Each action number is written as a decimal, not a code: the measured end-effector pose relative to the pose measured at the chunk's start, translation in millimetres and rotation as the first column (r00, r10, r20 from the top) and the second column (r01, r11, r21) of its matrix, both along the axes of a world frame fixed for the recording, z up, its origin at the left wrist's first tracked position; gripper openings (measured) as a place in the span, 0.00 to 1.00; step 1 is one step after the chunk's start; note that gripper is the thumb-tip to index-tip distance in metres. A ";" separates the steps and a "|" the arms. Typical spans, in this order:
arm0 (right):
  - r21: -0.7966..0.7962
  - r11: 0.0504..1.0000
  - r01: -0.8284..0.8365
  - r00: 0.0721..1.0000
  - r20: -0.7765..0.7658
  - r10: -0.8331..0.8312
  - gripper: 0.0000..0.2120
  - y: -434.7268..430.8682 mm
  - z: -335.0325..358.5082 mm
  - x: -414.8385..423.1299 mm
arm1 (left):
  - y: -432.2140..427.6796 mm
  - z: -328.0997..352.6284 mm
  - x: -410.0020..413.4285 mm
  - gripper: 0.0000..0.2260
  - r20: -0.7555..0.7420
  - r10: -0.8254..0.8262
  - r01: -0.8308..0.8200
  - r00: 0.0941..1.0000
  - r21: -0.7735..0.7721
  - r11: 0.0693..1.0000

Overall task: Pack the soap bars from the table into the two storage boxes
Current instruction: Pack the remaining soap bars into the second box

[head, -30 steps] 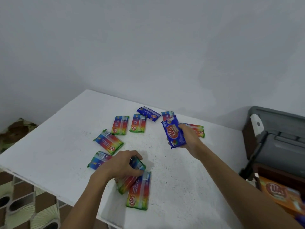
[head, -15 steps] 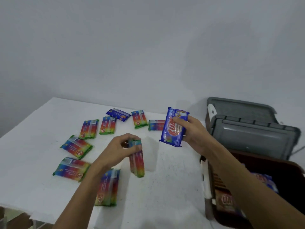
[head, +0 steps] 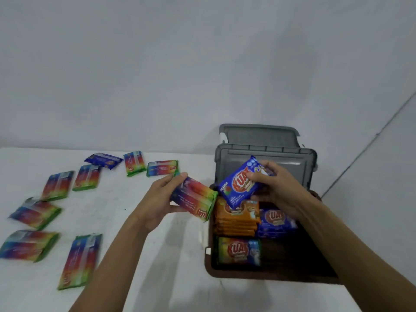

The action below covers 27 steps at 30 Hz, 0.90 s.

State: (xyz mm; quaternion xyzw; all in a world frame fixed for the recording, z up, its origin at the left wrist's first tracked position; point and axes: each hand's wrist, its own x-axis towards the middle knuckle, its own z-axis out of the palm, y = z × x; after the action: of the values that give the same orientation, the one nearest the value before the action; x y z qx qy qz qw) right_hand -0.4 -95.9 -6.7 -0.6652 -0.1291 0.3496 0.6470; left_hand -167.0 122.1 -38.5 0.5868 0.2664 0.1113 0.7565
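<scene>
Along the left half of the table [head: 33,293], from near edge to far edge, 8 loose bars [head: 78,261] lie flat and apart. 7 are in rainbow wrappers, and 1 lone blue one [head: 103,159] lies at the far edge.

By the table's right edge the brown storage box [head: 270,274] stands open. Its near-left quarter holds a green-edged stack [head: 238,252], and its near-right quarter [head: 290,255] looks dark and bare. Farther in, an orange stack [head: 235,224] sits on the left with a blue stack [head: 275,221] just beside it on the right.

The step in hand is carrying 2 bars to the box. The left hand [head: 157,203] grips a rainbow bar [head: 194,200] by one end, thumb and fingers curled round it, just at the box's left wall. The right hand [head: 276,190] pinches a blue bar [head: 238,188] between thumb and fingertips, tilted above the orange stack.

Next, I judge, the blue bar needs shifting right and levelling onto the blue stack. The rainbow bar needs lowering onto the green-edged stack or into the bare quarter.

Behind the hands the grey lid [head: 290,174] stands raised. Behind it a second grey lid [head: 258,136] shows, but its box and contents are hidden.
</scene>
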 end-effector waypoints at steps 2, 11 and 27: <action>-0.020 1.000 0.018 1.000 0.021 -0.018 0.15 -23.2 1.2 9.0 | -16.0 -0.1 11.5 0.12 0.003 0.040 -0.040 0.999 -0.003 0.999; -0.228 0.968 0.109 0.989 0.119 -0.084 0.19 -97.2 -19.9 36.7 | -75.5 -9.6 51.6 0.13 0.081 0.245 -0.246 0.966 0.012 0.969; -0.501 0.821 0.273 0.913 0.405 -0.057 0.26 -87.3 -67.9 12.7 | -100.1 -25.2 60.3 0.10 0.106 0.329 -0.344 0.938 0.176 0.923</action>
State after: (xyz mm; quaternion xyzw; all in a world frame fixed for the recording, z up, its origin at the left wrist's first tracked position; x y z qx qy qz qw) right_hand 12.3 -183.3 -74.5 -0.8847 -0.0848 0.1807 0.4213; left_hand -106.7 22.0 -63.6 0.5978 0.3229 0.2864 0.6755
